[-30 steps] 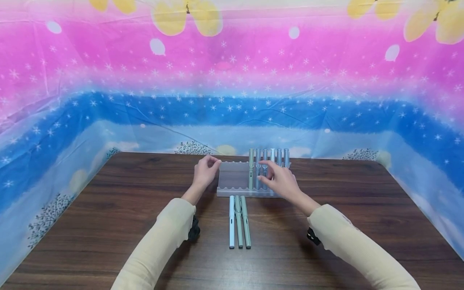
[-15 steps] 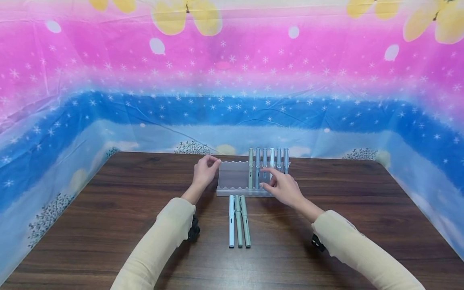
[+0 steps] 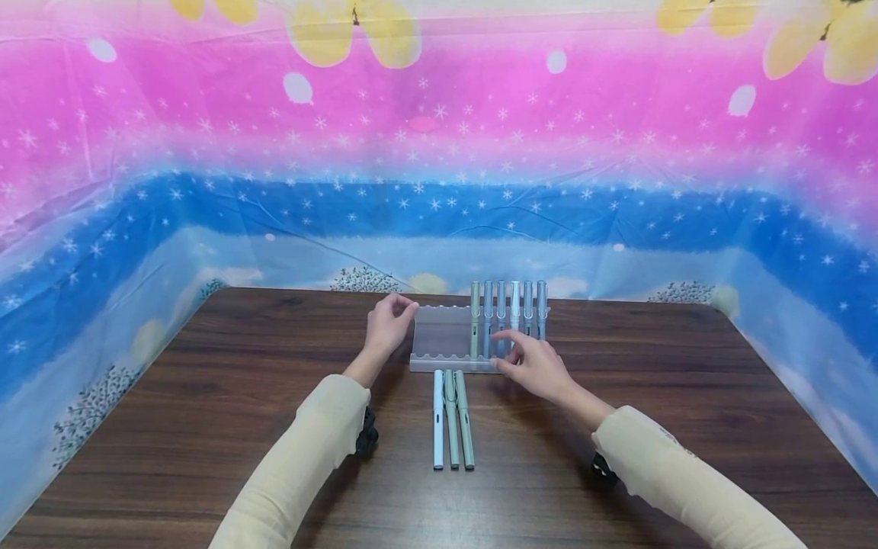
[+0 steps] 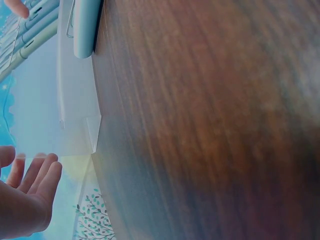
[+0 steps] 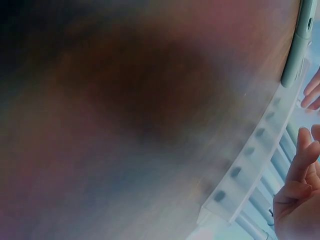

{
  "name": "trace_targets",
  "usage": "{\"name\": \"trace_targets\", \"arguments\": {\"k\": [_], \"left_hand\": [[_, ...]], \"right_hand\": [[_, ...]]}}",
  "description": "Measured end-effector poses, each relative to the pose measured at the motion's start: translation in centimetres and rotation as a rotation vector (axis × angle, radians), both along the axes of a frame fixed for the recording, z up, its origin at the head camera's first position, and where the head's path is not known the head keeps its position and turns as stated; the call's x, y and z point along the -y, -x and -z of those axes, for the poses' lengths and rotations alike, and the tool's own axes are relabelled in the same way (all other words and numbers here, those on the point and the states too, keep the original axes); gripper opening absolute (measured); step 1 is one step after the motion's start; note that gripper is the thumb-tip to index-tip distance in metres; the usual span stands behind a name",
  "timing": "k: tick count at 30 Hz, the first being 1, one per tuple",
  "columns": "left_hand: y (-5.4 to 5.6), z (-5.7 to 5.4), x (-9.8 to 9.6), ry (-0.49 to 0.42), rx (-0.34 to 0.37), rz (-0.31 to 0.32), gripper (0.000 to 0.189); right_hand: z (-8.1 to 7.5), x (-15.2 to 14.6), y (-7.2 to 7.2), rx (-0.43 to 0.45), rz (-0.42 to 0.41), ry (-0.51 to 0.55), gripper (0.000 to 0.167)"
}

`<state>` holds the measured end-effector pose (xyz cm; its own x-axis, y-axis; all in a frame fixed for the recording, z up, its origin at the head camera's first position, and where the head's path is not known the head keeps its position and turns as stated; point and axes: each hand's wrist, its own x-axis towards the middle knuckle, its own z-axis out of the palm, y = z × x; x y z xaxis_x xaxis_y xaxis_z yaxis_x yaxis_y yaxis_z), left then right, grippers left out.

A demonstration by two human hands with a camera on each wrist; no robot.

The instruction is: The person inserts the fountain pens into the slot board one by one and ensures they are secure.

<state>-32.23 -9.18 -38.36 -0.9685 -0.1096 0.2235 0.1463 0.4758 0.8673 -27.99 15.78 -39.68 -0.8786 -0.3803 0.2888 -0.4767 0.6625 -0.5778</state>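
A clear, notched pen rack (image 3: 442, 335) stands near the back of the table. Its right half bears several upright capped pens: a green pen (image 3: 475, 328) leftmost, then blue-grey ones and a pale blue pen (image 3: 515, 297). My left hand (image 3: 387, 324) pinches the rack's upper left corner between thumb and fingers. In front of the rack's lower right part is my right hand (image 3: 538, 367), thumb and forefinger apart, nothing between them; it partly hides the pens there. A light blue pen (image 3: 438, 419) and two grey-green pens (image 3: 466, 427) lie side by side before the rack.
The brown wooden table (image 3: 240, 396) reaches out on both sides of the rack. Behind it hangs a patterned cloth (image 3: 439, 213) in pink and blue, which also runs along the left and right sides.
My right hand has come down from the middle of the upright pens to the rack's lower front edge, thumb and forefinger still apart. The left hand, rack and pens have stayed put.
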Motion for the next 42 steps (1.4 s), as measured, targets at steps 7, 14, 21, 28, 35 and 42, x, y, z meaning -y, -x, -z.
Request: {"name": "trace_targets", "arguments": {"k": [7,14,21,28,35,42], "left_hand": [[0.0,0.1,-0.1,0.005,-0.007,-0.002,0.018],[0.1,0.2,-0.1,0.006,-0.009,0.001,0.02],[0.1,0.1,-0.1,0.012,-0.016,-0.001,0.019],[0.1,0.1,-0.1,0.006,-0.015,-0.002,0.018],[0.2,0.2,0.0,0.004,-0.007,-0.004,0.019],[0.2,0.2,0.0,0.003,-0.005,-0.002,0.019]], "right_hand": [[0.3,0.4,-0.2,0.059,-0.015,-0.005,0.038],[0.3,1.0,-0.6,0.107,-0.06,-0.009,0.041],[0.0,1.5,-1.0,0.218,-0.08,0.027,0.045],[0.2,2.0,-1.2,0.266,-0.091,0.018,0.044],[0.3,2.6,-1.4,0.282,-0.132,-0.008,0.041],[0.4,3.3,-1.5,0.268,-0.145,-0.053,0.04]]}}
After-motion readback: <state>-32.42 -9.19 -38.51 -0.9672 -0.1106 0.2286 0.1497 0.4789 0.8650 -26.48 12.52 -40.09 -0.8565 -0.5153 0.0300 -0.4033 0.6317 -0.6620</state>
